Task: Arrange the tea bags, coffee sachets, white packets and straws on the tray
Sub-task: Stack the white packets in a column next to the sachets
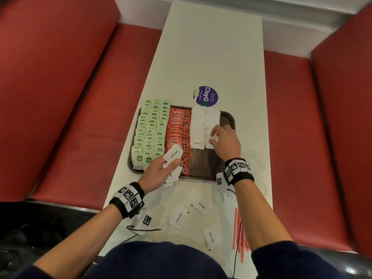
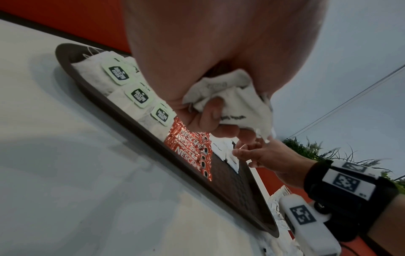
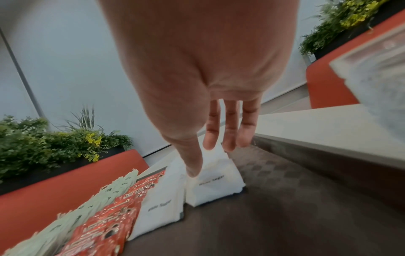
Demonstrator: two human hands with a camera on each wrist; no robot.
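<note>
A brown tray (image 1: 228,117) holds green-tagged tea bags (image 1: 151,133) in left columns, red coffee sachets (image 1: 179,131) in the middle and two columns of white packets (image 1: 198,125). My left hand (image 1: 171,164) hovers over the tray's near edge and grips a crumpled bunch of white packets (image 2: 236,97). My right hand (image 1: 214,137) reaches over the second white column with straight fingers (image 3: 229,131). Its thumb presses on the nearest white packet (image 3: 219,183) of that column. Red straws (image 1: 239,232) lie on the table at the near right.
Several loose white packets (image 1: 179,216) are scattered on the white table (image 1: 211,57) between me and the tray. Clear plastic lids (image 1: 254,160) sit right of the tray. A purple round sticker (image 1: 207,96) lies beyond it. Red benches flank the table.
</note>
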